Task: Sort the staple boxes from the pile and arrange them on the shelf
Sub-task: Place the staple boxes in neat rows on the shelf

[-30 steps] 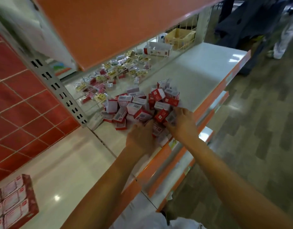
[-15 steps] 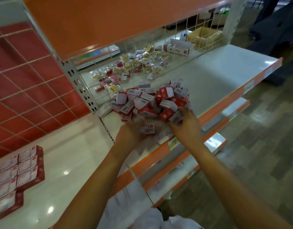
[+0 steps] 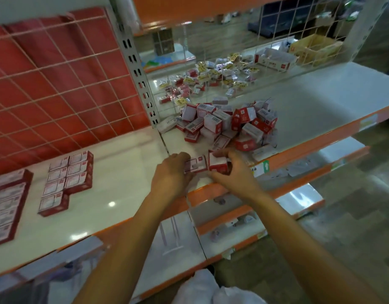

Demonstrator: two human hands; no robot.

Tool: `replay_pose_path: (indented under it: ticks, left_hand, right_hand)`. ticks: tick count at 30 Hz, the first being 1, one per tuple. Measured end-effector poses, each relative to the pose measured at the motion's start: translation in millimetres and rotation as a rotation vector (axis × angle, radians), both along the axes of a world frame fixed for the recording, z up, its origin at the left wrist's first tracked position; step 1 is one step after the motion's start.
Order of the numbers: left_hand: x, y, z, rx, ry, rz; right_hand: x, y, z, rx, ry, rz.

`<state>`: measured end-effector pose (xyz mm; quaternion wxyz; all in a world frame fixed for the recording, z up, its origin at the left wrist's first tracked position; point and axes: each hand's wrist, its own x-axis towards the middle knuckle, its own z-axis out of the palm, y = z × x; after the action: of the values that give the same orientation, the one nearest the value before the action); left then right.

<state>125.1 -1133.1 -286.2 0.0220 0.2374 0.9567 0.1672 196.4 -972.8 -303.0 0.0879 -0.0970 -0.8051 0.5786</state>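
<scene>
Both hands work at the near edge of the shelf [image 3: 127, 167], just in front of the loose pile of staple boxes [image 3: 230, 126]. The left hand [image 3: 172, 172] has its fingers curled over the near end of a flat staple box [image 3: 197, 165] lying label-up. The right hand [image 3: 235, 174] pinches an upended staple box [image 3: 217, 164] between thumb and fingers, touching the flat one's right side.

This looks like the picking step: two boxes pulled clear of the heap and being squared up before they are carried off. The neat block of arranged boxes [image 3: 67, 178] lies well to the left of the left hand, its nearest row short. The next move likely calls for turning the upended box flat, matching labels, then carrying both leftward to that gap without nudging the rows out of line.
</scene>
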Motion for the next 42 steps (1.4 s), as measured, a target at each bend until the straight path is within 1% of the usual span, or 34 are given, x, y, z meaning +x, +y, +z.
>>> replay_pose_path:
  ticks: [2,6,12,16,22,27,29,32,36,39,42]
  left_hand:
    - [9,-13,1,0.004,0.014,0.034]
    - [21,-40,0,0.03,0.024,0.107]
    - [32,-78,5,0.006,0.045,0.199]
    - [38,-112,7,-0.007,0.054,0.249]
    - [40,-171,9,-0.041,0.018,0.343]
    - [40,-221,14,-0.042,0.014,0.387]
    - [39,-239,16,-0.045,0.014,0.388]
    - [35,-265,17,-0.034,0.004,0.378]
    - [27,-295,17,-0.05,-0.001,0.359]
    - [19,-313,14,-0.054,-0.011,0.344]
    - [11,-329,13,-0.052,-0.011,0.315]
  right_hand:
    - [1,-10,-2,-0.011,-0.006,0.01]
    - [0,-31,1,0.028,0.028,0.042]
    - [-9,-63,3,0.077,0.051,0.168]
    - [-20,-90,3,0.126,0.031,0.229]
    - [-31,-145,7,0.212,-0.016,0.317]
    - [-38,-198,10,0.193,-0.006,0.369]
    - [-41,-216,8,0.138,-0.022,0.371]
    - [-47,-240,4,-0.025,-0.08,0.337]
    - [-54,-265,4,-0.115,-0.122,0.298]
    - [-57,-283,6,-0.247,-0.135,0.27]
    - [-59,-300,8,-0.283,-0.175,0.177]
